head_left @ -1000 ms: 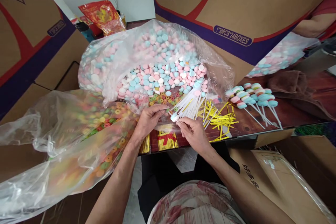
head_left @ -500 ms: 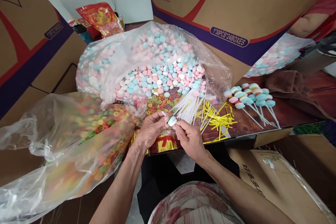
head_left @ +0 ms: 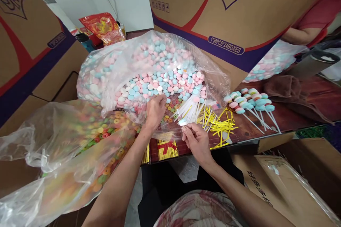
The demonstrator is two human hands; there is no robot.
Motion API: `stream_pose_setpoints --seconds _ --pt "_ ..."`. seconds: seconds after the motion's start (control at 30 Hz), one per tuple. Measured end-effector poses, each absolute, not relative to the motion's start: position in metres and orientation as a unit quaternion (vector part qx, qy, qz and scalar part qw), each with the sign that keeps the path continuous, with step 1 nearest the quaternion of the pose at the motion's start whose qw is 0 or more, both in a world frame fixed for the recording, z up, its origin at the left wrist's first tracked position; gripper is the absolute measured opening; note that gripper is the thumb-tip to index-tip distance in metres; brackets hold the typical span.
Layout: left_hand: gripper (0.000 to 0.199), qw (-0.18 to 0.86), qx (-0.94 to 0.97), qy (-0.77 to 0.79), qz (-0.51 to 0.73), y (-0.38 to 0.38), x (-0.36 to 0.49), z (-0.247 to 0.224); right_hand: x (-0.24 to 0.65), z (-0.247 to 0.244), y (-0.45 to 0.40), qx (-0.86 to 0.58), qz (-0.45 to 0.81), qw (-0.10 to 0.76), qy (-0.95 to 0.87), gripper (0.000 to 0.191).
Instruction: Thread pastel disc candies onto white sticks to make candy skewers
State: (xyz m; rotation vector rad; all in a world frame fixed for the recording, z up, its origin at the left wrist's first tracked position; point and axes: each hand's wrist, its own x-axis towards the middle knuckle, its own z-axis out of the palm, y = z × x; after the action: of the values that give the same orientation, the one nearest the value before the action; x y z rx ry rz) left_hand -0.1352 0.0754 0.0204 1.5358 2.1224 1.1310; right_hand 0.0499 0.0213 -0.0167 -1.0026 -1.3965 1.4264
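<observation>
My right hand (head_left: 196, 142) is closed in a pinch on a lollipop stick that is mostly hidden by the fingers. At the stick's top sits a blue-and-white marshmallow candy (head_left: 182, 122). My left hand (head_left: 156, 111) is at the near edge of a heap of pink, blue and white marshmallow candies (head_left: 165, 84). Its fingers are curled together, and whatever lies between them is hidden. Small coloured ring candies (head_left: 170, 110) lie just right of that hand. A bundle of white sticks (head_left: 190, 109) rests beyond my right hand, with yellow twist ties (head_left: 220, 126) beside it.
Finished candy sticks (head_left: 250, 101) lie on the table at right. A clear bag of ring candies (head_left: 106, 149) spreads at left. Large cartons (head_left: 186, 17) stand behind, and a brown cloth (head_left: 282, 90) lies far right. Another person's arm (head_left: 301, 35) shows at upper right.
My left hand has left the candy stick and moved up and away to the marshmallow heap. My right hand has shifted slightly right, still holding the stick. The view has tilted up a little.
</observation>
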Motion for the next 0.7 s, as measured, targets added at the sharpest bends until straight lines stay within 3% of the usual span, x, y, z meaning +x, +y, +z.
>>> stream_pose_setpoints --seconds 0.1,0.23,0.4,0.57,0.7 --pt "0.031 0.037 0.593 0.774 0.219 0.093 -0.133 0.017 0.049 -0.02 0.021 -0.403 0.576 0.435 -0.563 0.032" --pt "0.035 0.011 0.62 0.778 0.1 0.092 -0.125 0.015 0.049 -0.021 0.021 -0.398 0.583 0.43 -0.563 0.033" --pt "0.029 0.035 0.634 0.756 0.161 0.087 -0.128 0.015 0.049 -0.021 0.021 -0.394 0.584 0.442 -0.555 0.033" --pt "0.034 0.162 0.566 0.742 0.321 0.117 -0.122 0.024 0.049 -0.023 0.018 -0.401 0.579 0.454 -0.546 0.031" --pt "0.033 0.19 0.561 0.749 0.297 0.143 -0.108 0.029 0.049 -0.022 0.018 -0.405 0.577 0.452 -0.547 0.03"
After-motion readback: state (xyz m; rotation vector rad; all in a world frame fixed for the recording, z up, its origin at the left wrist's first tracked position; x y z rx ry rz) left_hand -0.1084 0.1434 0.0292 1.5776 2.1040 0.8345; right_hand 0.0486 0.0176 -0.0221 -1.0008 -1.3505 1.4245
